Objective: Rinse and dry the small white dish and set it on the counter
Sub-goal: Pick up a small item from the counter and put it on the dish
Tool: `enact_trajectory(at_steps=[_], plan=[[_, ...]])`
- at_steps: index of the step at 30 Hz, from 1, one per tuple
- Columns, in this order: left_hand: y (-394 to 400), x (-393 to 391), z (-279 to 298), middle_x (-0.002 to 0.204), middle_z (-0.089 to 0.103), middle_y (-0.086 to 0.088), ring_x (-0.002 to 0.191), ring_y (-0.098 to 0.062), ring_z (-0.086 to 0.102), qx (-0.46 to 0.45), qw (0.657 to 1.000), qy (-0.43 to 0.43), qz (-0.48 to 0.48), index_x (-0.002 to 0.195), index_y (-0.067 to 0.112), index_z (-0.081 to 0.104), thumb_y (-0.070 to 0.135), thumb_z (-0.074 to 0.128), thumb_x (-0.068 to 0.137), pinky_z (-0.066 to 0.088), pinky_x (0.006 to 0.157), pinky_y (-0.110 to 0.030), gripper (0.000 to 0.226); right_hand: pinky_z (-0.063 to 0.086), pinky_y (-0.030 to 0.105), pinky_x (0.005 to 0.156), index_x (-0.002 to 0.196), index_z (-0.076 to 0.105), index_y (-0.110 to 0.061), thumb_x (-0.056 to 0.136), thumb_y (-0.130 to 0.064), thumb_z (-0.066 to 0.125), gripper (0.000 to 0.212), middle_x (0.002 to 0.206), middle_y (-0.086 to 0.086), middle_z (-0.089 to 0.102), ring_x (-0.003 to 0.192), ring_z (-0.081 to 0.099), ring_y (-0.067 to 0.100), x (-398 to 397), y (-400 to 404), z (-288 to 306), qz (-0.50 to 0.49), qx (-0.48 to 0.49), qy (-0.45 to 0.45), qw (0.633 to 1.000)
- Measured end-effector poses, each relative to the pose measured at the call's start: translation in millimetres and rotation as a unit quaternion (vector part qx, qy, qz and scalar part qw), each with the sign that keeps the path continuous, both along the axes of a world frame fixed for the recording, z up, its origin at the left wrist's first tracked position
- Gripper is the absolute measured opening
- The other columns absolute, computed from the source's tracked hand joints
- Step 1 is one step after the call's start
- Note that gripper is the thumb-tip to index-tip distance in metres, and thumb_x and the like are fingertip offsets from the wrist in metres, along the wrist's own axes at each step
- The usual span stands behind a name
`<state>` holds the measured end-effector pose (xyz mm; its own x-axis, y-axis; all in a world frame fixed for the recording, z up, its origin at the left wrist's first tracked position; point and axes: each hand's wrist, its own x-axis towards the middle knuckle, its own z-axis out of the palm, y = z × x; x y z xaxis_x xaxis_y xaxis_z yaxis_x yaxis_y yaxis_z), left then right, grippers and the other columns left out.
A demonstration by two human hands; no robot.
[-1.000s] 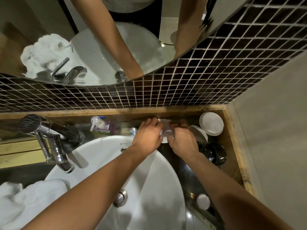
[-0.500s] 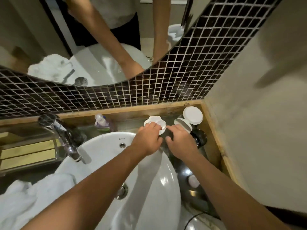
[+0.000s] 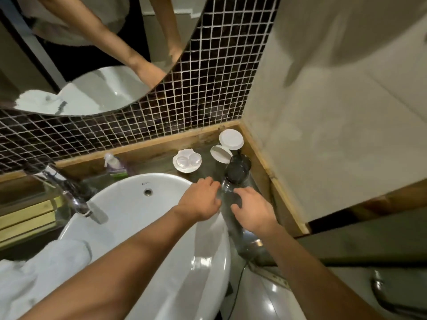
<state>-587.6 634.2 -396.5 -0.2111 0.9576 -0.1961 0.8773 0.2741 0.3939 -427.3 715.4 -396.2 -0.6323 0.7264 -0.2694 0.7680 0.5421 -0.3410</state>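
The small white dish (image 3: 187, 162) rests on the dark counter (image 3: 208, 168) behind the basin, near the wooden back ledge, with two clear round pieces lying in it. My left hand (image 3: 200, 199) hovers over the basin's right rim, below the dish and apart from it, fingers loosely curled and holding nothing. My right hand (image 3: 251, 207) is beside it over the counter, fingers spread, also holding nothing.
A white basin (image 3: 138, 218) with a chrome tap (image 3: 74, 195) fills the lower left, and a white towel (image 3: 34, 273) lies on its left edge. Two white lids (image 3: 231, 138) (image 3: 220, 153) and a dark jar (image 3: 239, 168) stand in the right corner. A pump bottle (image 3: 114, 163) stands behind the basin.
Both hands let go of the dish and drew back toward me. The dish now sits alone on the counter. The view has swung to the right.
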Motion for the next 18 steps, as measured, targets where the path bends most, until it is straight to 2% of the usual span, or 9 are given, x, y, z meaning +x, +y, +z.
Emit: enact_trajectory(at_steps=[6, 10, 14, 18], plan=[[5.9, 14.4, -13.5, 0.122, 0.054, -0.009, 0.107, -0.027, 0.050, -0.012, 1.000, 0.007, -0.008, 0.128, 0.015, 0.052, 0.034, 0.049, 0.088, 0.044, 0.093, -0.041, 0.044, 0.050, 0.036, 0.090, 0.136, 0.051, -0.027, 0.091, -0.034, 0.063, 0.048, 0.127, 0.001, 0.054, 0.115, 0.054, 0.020, 25.2, -4.1, -39.5, -0.001, 0.010, -0.043, 0.999], [6.4, 12.9, -24.2, 0.117, 0.056, -0.010, 0.103, -0.027, 0.047, 0.011, 1.000, 0.025, -0.005, 0.120, 0.013, 0.057, 0.032, 0.053, 0.087, 0.041, 0.090, -0.038, 0.038, 0.050, 0.035, 0.085, 0.133, 0.048, -0.028, 0.091, -0.036, 0.063, 0.045, 0.120, 0.001, 0.051, 0.107, 0.051, 0.018, 20.7, -5.8, -60.4, 0.051, 0.051, -0.089, 0.993], [3.0, 12.4, -33.8, 0.115, 0.056, -0.007, 0.104, -0.027, 0.046, 0.036, 0.998, 0.048, -0.002, 0.118, 0.014, 0.060, 0.032, 0.055, 0.087, 0.037, 0.089, -0.038, 0.035, 0.051, 0.037, 0.080, 0.125, 0.053, -0.023, 0.087, -0.032, 0.068, 0.042, 0.116, 0.004, 0.048, 0.108, 0.049, 0.022, 15.6, -3.1, -64.5, 0.070, 0.080, -0.128, 0.986], [4.3, 10.9, -41.0, 0.117, 0.056, -0.003, 0.108, -0.024, 0.047, 0.031, 0.999, 0.041, 0.005, 0.120, 0.019, 0.060, 0.037, 0.055, 0.089, 0.035, 0.093, -0.036, 0.036, 0.053, 0.036, 0.075, 0.127, 0.052, -0.021, 0.091, -0.026, 0.063, 0.038, 0.116, 0.005, 0.047, 0.108, 0.049, 0.023, 16.7, 2.6, -63.4, 0.064, 0.077, -0.138, 0.985]])
